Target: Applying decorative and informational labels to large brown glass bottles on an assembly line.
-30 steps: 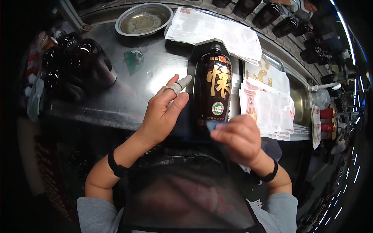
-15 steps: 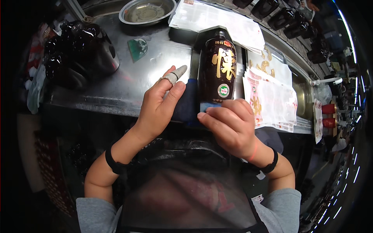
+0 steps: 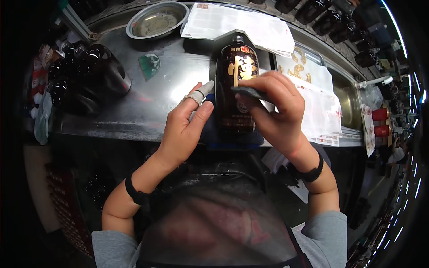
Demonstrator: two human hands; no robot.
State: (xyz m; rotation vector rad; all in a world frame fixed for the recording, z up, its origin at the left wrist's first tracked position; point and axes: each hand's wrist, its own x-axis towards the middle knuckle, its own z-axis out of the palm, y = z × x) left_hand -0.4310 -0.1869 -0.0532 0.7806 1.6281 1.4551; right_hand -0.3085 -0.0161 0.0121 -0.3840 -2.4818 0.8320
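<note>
A dark glossy bottle (image 3: 237,114) with gold lettering lies on its back on a dark support with a blue lower edge (image 3: 243,141), its neck pointing away from me. My right hand (image 3: 283,109) pinches a flat dark-grey piece, like a scraper (image 3: 249,92), over the middle of the bottle and hides part of the front. Whether the piece presses on the glass I cannot tell. To the bottle's left is my left hand (image 3: 178,129), its fingers stretched out and a pale wrap around the index finger. That fingertip is close to the support's side; contact is unclear.
White sheets (image 3: 237,22) lie behind the bottle, and more sheets (image 3: 317,105) are to its right, some bearing gold characters. A metal basin (image 3: 156,22) and a green piece (image 3: 149,66) are at the back left. Dark bottles stand left (image 3: 107,71) and back right (image 3: 328,22).
My right hand has risen from the bottle's base to its middle, and the dark flat piece now shows in its fingers. My left hand has stayed nearly in place. The view has shifted slightly.
</note>
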